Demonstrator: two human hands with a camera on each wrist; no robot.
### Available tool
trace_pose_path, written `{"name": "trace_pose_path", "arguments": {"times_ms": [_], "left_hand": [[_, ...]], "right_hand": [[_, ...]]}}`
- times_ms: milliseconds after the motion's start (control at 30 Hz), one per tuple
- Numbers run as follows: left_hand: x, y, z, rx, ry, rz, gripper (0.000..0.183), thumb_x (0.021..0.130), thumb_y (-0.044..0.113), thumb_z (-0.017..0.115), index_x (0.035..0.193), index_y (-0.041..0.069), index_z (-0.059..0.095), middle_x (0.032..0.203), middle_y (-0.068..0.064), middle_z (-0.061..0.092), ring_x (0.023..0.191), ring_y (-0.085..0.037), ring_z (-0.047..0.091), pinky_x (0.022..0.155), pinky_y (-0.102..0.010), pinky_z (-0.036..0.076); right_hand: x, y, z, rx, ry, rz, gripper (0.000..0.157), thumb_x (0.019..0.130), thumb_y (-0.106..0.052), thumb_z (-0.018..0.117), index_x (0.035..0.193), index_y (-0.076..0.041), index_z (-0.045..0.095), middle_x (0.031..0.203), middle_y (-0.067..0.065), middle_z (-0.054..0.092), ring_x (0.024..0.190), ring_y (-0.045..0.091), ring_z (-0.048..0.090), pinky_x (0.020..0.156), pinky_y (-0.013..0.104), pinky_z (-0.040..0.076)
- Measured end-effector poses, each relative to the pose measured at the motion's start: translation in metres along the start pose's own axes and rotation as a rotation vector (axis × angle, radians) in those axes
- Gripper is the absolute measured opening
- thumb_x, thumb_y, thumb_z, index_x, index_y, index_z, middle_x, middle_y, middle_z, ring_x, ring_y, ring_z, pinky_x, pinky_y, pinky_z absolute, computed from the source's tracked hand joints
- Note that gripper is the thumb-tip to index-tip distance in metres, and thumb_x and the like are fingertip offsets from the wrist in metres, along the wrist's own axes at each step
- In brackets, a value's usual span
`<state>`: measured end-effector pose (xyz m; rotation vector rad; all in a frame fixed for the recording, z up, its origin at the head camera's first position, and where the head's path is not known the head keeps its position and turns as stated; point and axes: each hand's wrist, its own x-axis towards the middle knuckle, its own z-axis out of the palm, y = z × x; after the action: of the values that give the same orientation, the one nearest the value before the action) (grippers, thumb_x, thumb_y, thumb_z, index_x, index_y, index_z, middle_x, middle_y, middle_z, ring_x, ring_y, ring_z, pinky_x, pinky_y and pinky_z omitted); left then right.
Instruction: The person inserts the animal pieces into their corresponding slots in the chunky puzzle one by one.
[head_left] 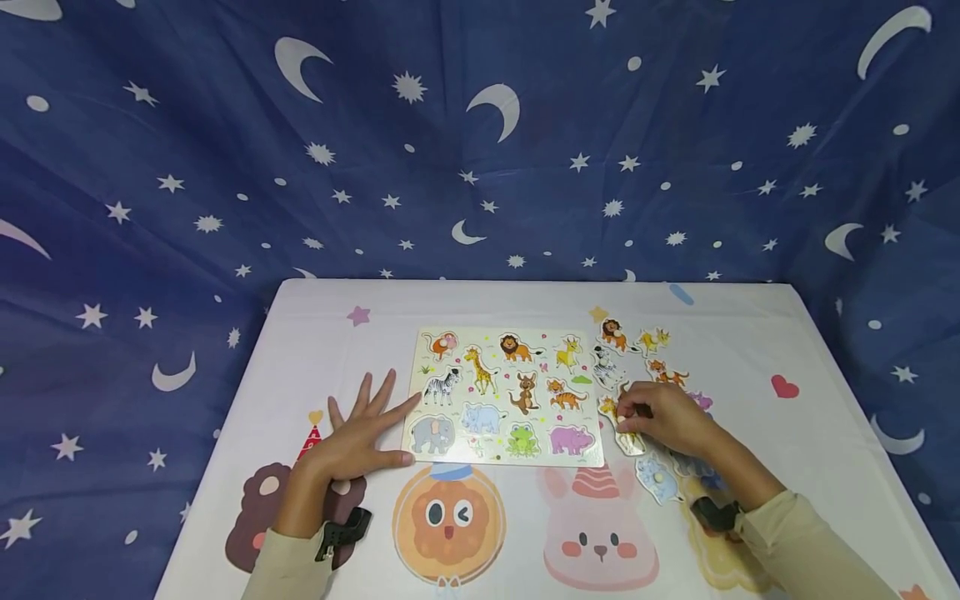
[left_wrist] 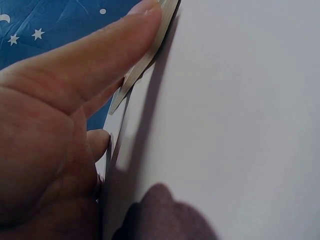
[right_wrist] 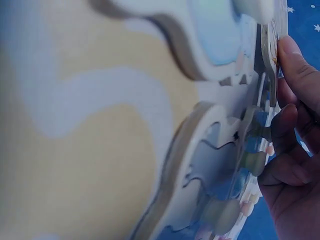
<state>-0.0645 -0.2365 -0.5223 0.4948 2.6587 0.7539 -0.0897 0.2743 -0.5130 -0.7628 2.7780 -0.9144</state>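
A wooden animal puzzle board (head_left: 461, 457) lies on the table, printed with animal pictures. My left hand (head_left: 360, 437) rests beside its left edge with spread fingers, the index finger and thumb touching the board. In the left wrist view the thumb (left_wrist: 100, 62) lies against the board's edge (left_wrist: 142, 62). Right of the board, my right hand (head_left: 671, 415) pinches a giraffe puzzle piece (head_left: 631, 442), partly covered by the fingers. The right wrist view shows that piece edge-on (right_wrist: 272, 65) at the fingertips.
Loose knobbed pieces lie around the right hand: a lion (head_left: 613, 335), a zebra (head_left: 604, 367), a yellow deer (head_left: 654, 340), a tiger (head_left: 666, 373), a purple piece (head_left: 701, 400) and a blue rhino (head_left: 657, 481). Others are partly hidden under the right hand. A starry blue cloth (head_left: 480, 192) hangs behind.
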Motion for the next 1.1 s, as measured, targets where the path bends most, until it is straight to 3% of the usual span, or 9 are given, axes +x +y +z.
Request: {"name": "trace_pose_path", "arguments": {"times_ms": [567,1100], "left_hand": [[0.000,-0.001,0.000,0.001,-0.001,0.000,0.092,0.079,0.060,0.079,0.158,0.035,0.038,0.174,-0.012,0.001,0.156,-0.049,-0.015,0.101,-0.085,-0.021],[0.000,-0.002,0.000,-0.008,-0.001,0.006,0.092,0.079,0.060,0.079,0.158,0.035,0.038,0.174,-0.013,0.001,0.155,-0.049,-0.016,0.100,-0.085,-0.022]], "right_hand": [[0.011,-0.013,-0.004,0.023,0.046,-0.014,0.019,0.079,-0.020,0.088,0.087,-0.026,0.072,0.080,-0.018,0.063,0.070,0.001,0.053,0.062,0.021,0.048],[0.046,-0.030,0.008,0.105,0.061,-0.067,0.016,0.080,-0.020,0.087,0.087,-0.024,0.074,0.079,-0.014,0.064,0.069,0.003,0.053,0.060,0.021,0.048]]}}
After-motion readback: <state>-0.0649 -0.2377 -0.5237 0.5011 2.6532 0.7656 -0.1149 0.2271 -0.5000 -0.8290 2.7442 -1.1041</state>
